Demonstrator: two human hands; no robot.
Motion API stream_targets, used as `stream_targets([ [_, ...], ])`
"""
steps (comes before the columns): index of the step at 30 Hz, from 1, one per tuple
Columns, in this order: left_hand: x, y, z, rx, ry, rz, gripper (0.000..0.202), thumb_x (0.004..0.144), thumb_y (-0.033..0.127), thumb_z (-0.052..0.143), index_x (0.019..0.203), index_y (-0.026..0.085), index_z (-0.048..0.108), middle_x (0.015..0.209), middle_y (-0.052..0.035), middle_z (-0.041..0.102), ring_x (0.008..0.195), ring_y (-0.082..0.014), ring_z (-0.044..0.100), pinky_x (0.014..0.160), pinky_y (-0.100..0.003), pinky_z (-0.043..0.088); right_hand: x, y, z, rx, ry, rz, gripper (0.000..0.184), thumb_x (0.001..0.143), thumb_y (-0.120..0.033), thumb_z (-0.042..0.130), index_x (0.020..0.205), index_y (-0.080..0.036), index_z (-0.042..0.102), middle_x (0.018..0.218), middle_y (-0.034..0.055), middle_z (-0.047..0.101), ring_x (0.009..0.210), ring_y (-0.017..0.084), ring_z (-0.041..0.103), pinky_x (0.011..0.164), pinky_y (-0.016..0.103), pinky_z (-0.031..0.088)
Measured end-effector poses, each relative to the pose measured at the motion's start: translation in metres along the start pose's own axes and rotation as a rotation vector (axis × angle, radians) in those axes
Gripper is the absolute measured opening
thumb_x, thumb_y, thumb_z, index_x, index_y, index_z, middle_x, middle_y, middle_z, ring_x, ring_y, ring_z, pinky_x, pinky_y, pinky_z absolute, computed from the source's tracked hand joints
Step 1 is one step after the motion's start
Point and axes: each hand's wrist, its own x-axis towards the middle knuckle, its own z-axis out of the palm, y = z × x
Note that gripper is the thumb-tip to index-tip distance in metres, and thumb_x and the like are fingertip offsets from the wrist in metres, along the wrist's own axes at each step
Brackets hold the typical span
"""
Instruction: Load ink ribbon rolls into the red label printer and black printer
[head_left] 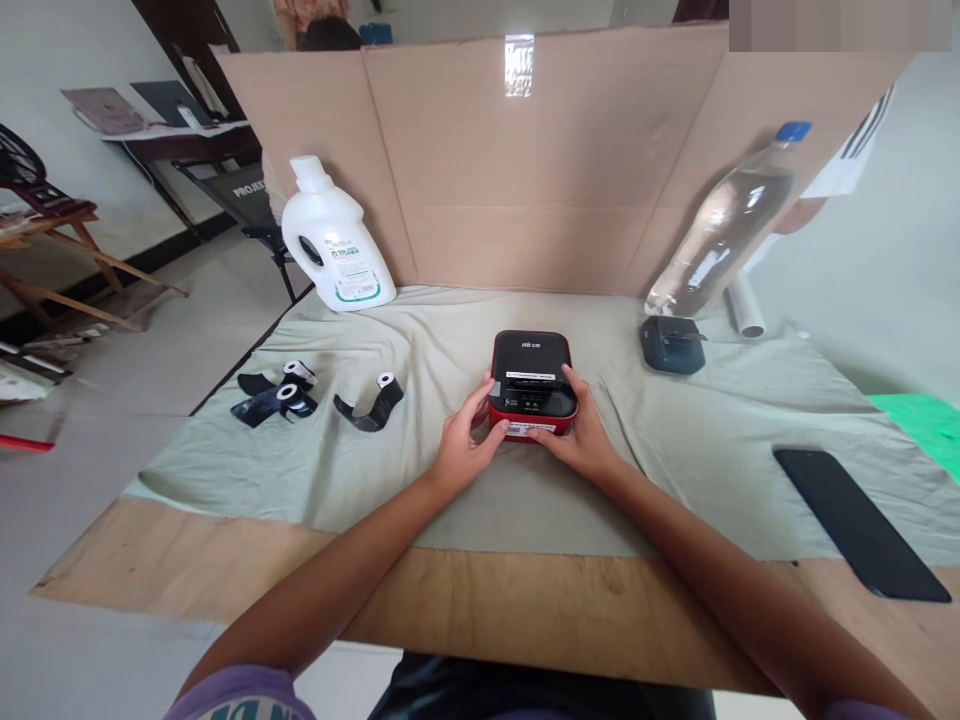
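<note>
A black and red box-shaped device (534, 360), which looks like a small label printer, sits on the cloth in front of me. My left hand (471, 437) grips its left side and front corner, fingers along the side and thumb at the front. On the other side my right hand (585, 430) holds it the same way. A pale label strip runs across the lid, and another label shows on the front face between my thumbs. To the left lie small rolls with dark strips: one roll (377, 402) alone and two more rolls (289, 393) together.
A white detergent jug (341, 245) and a clear bottle with a blue cap (727, 225) lean against a cardboard panel (525, 170). Below the bottle is a dark small device (672, 345). A black phone (859, 520) lies at right on the cloth-covered wooden table (525, 590).
</note>
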Motion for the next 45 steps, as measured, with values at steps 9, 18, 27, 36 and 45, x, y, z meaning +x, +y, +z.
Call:
stream_targets([
  [9, 0.007, 0.0, -0.008, 0.208, -0.021, -0.011, 0.051, 0.09, 0.037, 0.068, 0.136, 0.024, 0.053, 0.136, -0.0092, 0.065, 0.123, -0.0252, 0.065, 0.108, -0.043, 0.053, 0.002, 0.0, -0.001, 0.002, 0.024, -0.018, 0.084, 0.073, -0.054, 0.081, 0.141, -0.028, 0.039, 0.137, 0.0142, 0.05, 0.127, 0.035, 0.053, 0.107, 0.058, 0.045],
  [18, 0.019, 0.002, -0.02, 0.332, -0.085, -0.081, 0.05, 0.08, 0.046, 0.077, 0.123, 0.028, 0.06, 0.126, -0.005, 0.07, 0.115, -0.0267, 0.068, 0.1, -0.043, 0.056, 0.003, 0.0, -0.002, 0.028, 0.029, 0.002, 0.081, 0.069, -0.049, 0.085, 0.135, -0.029, 0.043, 0.128, 0.0117, 0.056, 0.12, 0.034, 0.058, 0.101, 0.055, 0.049],
  [27, 0.028, -0.012, -0.016, 0.311, -0.086, 0.061, 0.043, 0.076, 0.046, 0.08, 0.107, 0.024, 0.06, 0.165, -0.0089, 0.029, 0.127, -0.0292, 0.061, 0.099, -0.043, 0.057, 0.006, -0.009, -0.008, -0.014, 0.001, 0.014, 0.076, 0.071, -0.053, 0.083, 0.132, -0.028, 0.046, 0.125, 0.0117, 0.06, 0.117, 0.033, 0.061, 0.099, 0.051, 0.051],
  [36, 0.037, -0.009, -0.012, 0.32, -0.066, 0.134, 0.034, 0.074, 0.04, 0.08, 0.098, 0.026, 0.061, 0.155, -0.0052, 0.048, 0.125, -0.0293, 0.062, 0.095, -0.044, 0.058, 0.007, -0.005, -0.006, -0.051, 0.014, 0.003, 0.078, 0.069, -0.06, 0.081, 0.131, -0.026, 0.048, 0.121, 0.0126, 0.061, 0.112, 0.034, 0.063, 0.094, 0.052, 0.053],
  [45, 0.044, -0.013, -0.01, 0.304, -0.019, 0.265, 0.032, 0.078, 0.042, 0.076, 0.085, 0.022, 0.051, 0.154, -0.0141, 0.048, 0.135, -0.0279, 0.054, 0.107, -0.046, 0.048, 0.01, -0.005, -0.012, -0.04, -0.007, -0.007, 0.074, 0.07, -0.062, 0.08, 0.126, -0.024, 0.051, 0.117, 0.0122, 0.062, 0.108, 0.032, 0.063, 0.091, 0.05, 0.054],
])
